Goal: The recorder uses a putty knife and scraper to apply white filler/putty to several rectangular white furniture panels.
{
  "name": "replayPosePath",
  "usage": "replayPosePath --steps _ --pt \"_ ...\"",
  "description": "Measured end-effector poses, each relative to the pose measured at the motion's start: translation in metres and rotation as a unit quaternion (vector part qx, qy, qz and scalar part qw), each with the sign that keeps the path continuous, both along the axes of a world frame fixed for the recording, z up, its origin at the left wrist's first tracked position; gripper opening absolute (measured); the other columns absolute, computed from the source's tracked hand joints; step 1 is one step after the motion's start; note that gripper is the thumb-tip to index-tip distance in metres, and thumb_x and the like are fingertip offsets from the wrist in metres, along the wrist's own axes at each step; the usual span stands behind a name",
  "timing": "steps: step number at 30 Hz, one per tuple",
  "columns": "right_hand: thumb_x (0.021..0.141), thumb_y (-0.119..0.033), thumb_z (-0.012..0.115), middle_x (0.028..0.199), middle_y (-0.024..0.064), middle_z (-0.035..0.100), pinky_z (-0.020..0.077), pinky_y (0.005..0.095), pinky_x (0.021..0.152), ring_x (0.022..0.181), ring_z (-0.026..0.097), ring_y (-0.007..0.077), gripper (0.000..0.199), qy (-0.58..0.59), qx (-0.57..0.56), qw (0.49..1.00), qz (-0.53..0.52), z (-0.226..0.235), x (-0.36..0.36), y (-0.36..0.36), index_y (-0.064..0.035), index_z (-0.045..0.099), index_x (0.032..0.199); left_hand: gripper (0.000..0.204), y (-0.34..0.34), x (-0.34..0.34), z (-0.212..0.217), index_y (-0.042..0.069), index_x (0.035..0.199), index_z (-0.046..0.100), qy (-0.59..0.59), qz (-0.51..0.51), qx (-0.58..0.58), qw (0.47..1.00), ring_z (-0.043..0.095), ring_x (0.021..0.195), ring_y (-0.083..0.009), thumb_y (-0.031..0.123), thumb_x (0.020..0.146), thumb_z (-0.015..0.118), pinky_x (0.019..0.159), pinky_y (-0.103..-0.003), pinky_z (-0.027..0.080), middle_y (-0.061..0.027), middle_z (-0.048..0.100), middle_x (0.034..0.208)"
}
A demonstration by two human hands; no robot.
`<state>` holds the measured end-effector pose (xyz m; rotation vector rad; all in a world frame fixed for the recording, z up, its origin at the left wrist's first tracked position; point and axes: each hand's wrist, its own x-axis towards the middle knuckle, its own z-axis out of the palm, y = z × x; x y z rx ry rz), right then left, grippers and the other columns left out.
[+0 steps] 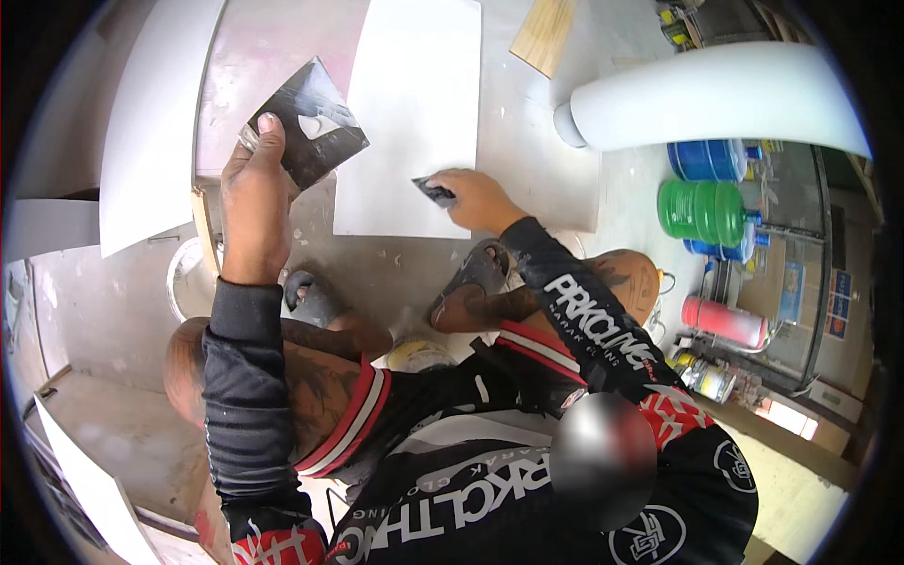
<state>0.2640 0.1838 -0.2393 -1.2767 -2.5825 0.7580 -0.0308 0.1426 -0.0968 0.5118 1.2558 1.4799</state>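
Left hand [254, 193] closed around dark trowel [309, 122]

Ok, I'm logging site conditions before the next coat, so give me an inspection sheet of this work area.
Surface: dusty grey floor, flecked with white bits.
Job's things: white panel lying flat; wide dark scraper blade smeared with white; small dark scraper on the panel's lower edge.
Clutter: wood offcut, second white panel at left, small tub by the feet.
Hands: left hand holds the wide blade up; right hand presses the small scraper on the panel.
Cables: nothing seen.
Surroundings: white pipe, green water jug, blue jugs, pink cylinder.
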Motion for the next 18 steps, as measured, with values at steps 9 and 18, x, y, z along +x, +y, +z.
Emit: replayPosePath --steps 9,18 --pt "0.077 -0.004 0.062 0.116 0.0182 0.062 0.0471 0.0419 0.093 0.107 0.059 0.0352 0.04 -0.055 -0.068 0.996 -0.035 0.036 -0.006 -0.116 -0.0041 0.061 0.117 0.039 -0.009 0.008 -0.004 -0.001 0.123 0.05 -0.073 -0.072 -0.045 0.994 0.068 0.095 -0.0244 0.031 0.101 0.05 0.079 -0.035 0.058 -0.0144 0.064 0.11" --pt "0.078 0.011 0.047 0.131 0.0215 0.055 0.041 0.0403 0.104 0.121 0.053 0.0399 0.054 0.352 0.05 0.927 -0.12 0.157 -0.044 -0.099 -0.0044 0.057 0.128 0.028 -0.037 0.037 0.006 0.005 0.12 0.055 -0.285 -0.22 -0.205 0.91 0.065 0.086 -0.0136 0.024 0.1 0.048 0.06 -0.025 0.058 -0.0037 0.064 0.101"
